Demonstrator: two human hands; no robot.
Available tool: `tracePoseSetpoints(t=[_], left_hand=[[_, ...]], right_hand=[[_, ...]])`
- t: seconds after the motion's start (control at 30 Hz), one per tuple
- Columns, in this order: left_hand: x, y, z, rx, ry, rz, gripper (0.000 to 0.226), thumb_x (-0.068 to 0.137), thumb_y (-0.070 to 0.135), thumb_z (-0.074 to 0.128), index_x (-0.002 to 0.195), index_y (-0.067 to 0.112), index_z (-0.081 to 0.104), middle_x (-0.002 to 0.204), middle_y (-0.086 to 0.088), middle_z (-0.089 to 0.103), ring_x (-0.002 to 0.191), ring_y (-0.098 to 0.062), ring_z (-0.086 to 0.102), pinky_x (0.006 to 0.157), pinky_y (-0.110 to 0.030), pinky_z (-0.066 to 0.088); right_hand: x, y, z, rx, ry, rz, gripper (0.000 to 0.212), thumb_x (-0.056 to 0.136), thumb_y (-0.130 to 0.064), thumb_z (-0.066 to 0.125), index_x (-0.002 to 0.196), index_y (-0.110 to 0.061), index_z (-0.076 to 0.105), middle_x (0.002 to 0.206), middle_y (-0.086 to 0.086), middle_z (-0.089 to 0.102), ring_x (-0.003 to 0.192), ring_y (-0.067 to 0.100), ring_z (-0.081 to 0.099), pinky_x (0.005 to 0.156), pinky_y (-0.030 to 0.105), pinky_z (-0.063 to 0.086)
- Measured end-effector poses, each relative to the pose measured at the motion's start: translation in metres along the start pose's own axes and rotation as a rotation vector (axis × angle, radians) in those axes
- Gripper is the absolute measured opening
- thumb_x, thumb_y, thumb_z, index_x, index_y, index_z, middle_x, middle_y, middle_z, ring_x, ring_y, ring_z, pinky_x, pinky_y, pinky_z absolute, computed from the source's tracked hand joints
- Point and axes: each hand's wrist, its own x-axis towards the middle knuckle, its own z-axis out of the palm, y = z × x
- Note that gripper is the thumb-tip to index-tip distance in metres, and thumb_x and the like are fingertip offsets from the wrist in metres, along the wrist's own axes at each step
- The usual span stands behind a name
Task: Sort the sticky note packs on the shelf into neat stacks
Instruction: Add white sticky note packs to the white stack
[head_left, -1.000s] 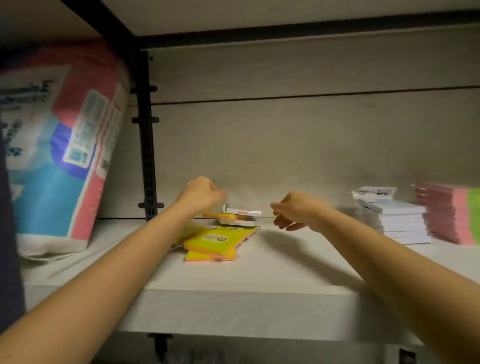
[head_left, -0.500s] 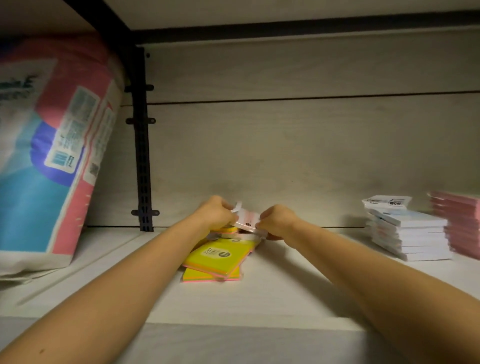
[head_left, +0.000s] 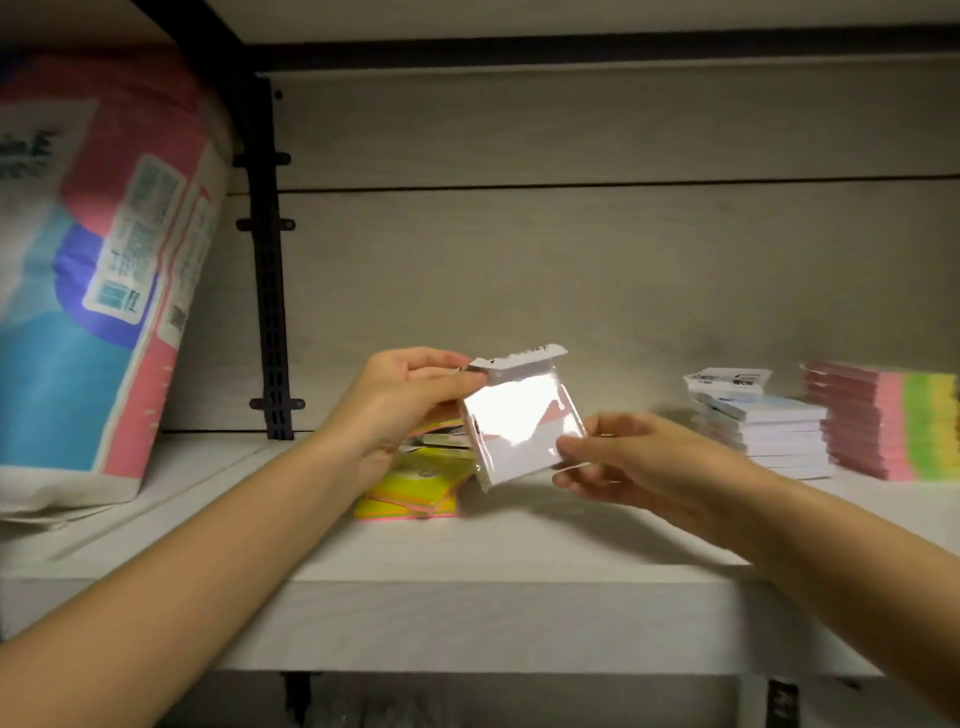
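A sticky note pack in shiny clear wrap (head_left: 519, 421), white with a bit of pink, is held tilted above the shelf (head_left: 467, 587). My left hand (head_left: 400, 400) pinches its upper left corner by the white header card. My right hand (head_left: 618, 457) grips its lower right corner with thumb and fingers. Beneath them lies a loose heap of yellow packs with pink edges (head_left: 415, 493), partly hidden by my left hand. A tidy stack of white packs (head_left: 763, 431) stands at the right, with a pink, green and yellow stack (head_left: 883, 421) beside it.
A large blue, pink and white plastic bag (head_left: 93, 280) leans at the shelf's left end. A black slotted upright (head_left: 267, 270) runs up the back wall beside it. Another shelf board hangs overhead.
Both hands have lifted the wrapped pack off the yellow heap and tilted it up toward me; a second ago only the left hand touched it, while the right hand hovered apart.
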Motion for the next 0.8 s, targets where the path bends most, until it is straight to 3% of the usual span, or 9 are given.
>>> tracePoseSetpoints(t=[0.07, 0.13, 0.2, 0.3, 0.43, 0.53, 0.67, 0.8], left_hand=[[-0.009, 0.000, 0.011, -0.093, 0.050, -0.007, 0.011, 0.077, 0.002, 0.069, 0.082, 0.007, 0.061, 0.062, 0.003, 0.072, 0.052, -0.004, 0.066, 0.055, -0.014, 0.055], [-0.017, -0.001, 0.023, -0.168, 0.067, 0.005, 0.017, 0.077, 0.003, 0.069, 0.092, 0.005, 0.059, 0.073, -0.004, 0.071, 0.055, -0.006, 0.066, 0.056, -0.013, 0.055], [-0.027, -0.005, 0.036, -0.154, 0.063, 0.025, 0.025, 0.077, 0.003, 0.069, 0.099, 0.006, 0.058, 0.084, -0.006, 0.068, 0.060, -0.008, 0.066, 0.060, -0.016, 0.057], [-0.039, -0.010, 0.061, -0.088, 0.065, 0.083, 0.020, 0.075, -0.001, 0.070, 0.089, 0.012, 0.063, 0.085, -0.004, 0.071, 0.065, -0.010, 0.065, 0.065, -0.021, 0.057], [-0.038, -0.011, 0.108, -0.029, 0.044, 0.190, 0.025, 0.073, 0.000, 0.072, 0.091, 0.017, 0.067, 0.092, 0.000, 0.073, 0.076, -0.005, 0.068, 0.068, -0.011, 0.055], [-0.029, -0.012, 0.149, 0.015, 0.026, 0.221, 0.040, 0.068, -0.005, 0.075, 0.104, 0.010, 0.066, 0.095, 0.003, 0.070, 0.073, 0.006, 0.068, 0.067, -0.005, 0.052], [-0.004, -0.009, 0.197, 0.041, 0.024, 0.245, 0.050, 0.066, -0.011, 0.075, 0.113, -0.001, 0.062, 0.100, -0.006, 0.067, 0.065, 0.005, 0.068, 0.065, -0.006, 0.052], [0.025, -0.014, 0.230, 0.130, 0.005, 0.193, 0.049, 0.067, -0.009, 0.075, 0.113, -0.004, 0.061, 0.105, -0.011, 0.067, 0.084, -0.013, 0.066, 0.066, -0.005, 0.053]], right_hand=[[-0.011, 0.006, -0.001, 0.097, 0.020, -0.016, 0.009, 0.087, -0.004, 0.059, 0.095, 0.001, 0.059, 0.074, 0.010, 0.064, 0.065, 0.014, 0.065, 0.071, 0.018, 0.057], [-0.018, 0.008, -0.005, 0.205, 0.085, -0.048, 0.003, 0.086, -0.002, 0.060, 0.084, -0.003, 0.058, 0.066, 0.007, 0.068, 0.067, 0.017, 0.066, 0.074, 0.021, 0.057], [-0.024, 0.010, -0.015, 0.285, 0.158, -0.089, 0.013, 0.085, -0.001, 0.061, 0.076, -0.007, 0.055, 0.061, 0.006, 0.068, 0.064, 0.017, 0.067, 0.075, 0.022, 0.057], [-0.033, 0.011, -0.037, 0.338, 0.204, -0.147, 0.009, 0.084, -0.002, 0.063, 0.084, -0.006, 0.055, 0.069, 0.010, 0.068, 0.063, 0.017, 0.066, 0.072, 0.021, 0.058], [-0.042, 0.012, -0.071, 0.398, 0.303, -0.238, 0.023, 0.084, 0.002, 0.061, 0.100, -0.009, 0.051, 0.084, 0.016, 0.067, 0.061, 0.019, 0.064, 0.066, 0.020, 0.058], [-0.041, 0.009, -0.108, 0.240, 0.383, -0.331, 0.018, 0.085, 0.001, 0.061, 0.095, -0.011, 0.052, 0.087, 0.015, 0.064, 0.062, 0.018, 0.065, 0.062, 0.018, 0.058], [-0.024, -0.003, -0.166, 0.011, 0.396, -0.305, 0.016, 0.083, -0.008, 0.066, 0.096, -0.007, 0.057, 0.095, 0.013, 0.062, 0.075, 0.023, 0.063, 0.052, 0.013, 0.052], [-0.003, -0.011, -0.214, -0.412, 0.477, -0.325, 0.015, 0.081, -0.024, 0.069, 0.091, -0.014, 0.065, 0.083, 0.004, 0.067, 0.071, 0.016, 0.060, 0.077, 0.035, 0.051]])
